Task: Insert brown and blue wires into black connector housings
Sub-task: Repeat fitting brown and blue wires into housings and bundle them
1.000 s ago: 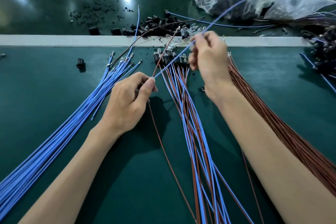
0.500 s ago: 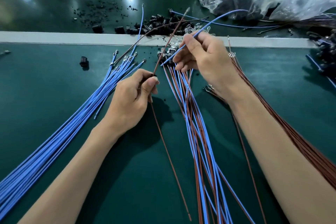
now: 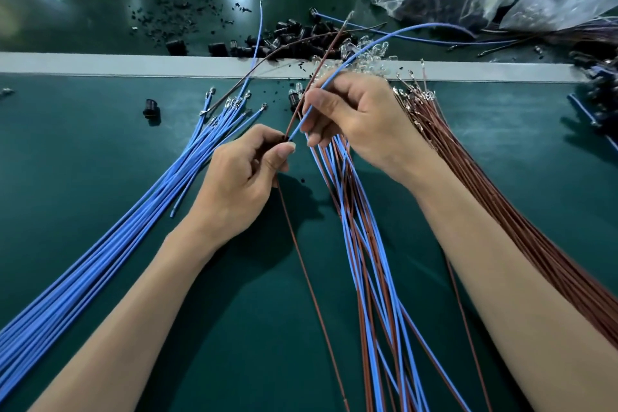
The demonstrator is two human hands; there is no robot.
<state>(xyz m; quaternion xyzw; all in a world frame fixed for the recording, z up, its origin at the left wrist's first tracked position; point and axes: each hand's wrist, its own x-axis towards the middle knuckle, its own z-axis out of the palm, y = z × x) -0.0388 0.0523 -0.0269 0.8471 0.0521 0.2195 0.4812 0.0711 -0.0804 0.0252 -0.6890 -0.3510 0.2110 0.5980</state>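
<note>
Wire [image 3: 301,120], blue, in right hand [image 3: 361,124]

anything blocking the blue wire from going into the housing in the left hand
Nothing visible. The right hand pinches the blue wire, whose tip meets the black housing pinched in the left hand, right beside the brown wire. Fingers hide most of the housing.

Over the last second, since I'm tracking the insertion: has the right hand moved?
Yes. The right hand has drawn back off the white strip and leftward, bringing its blue wire to the left hand.
</note>
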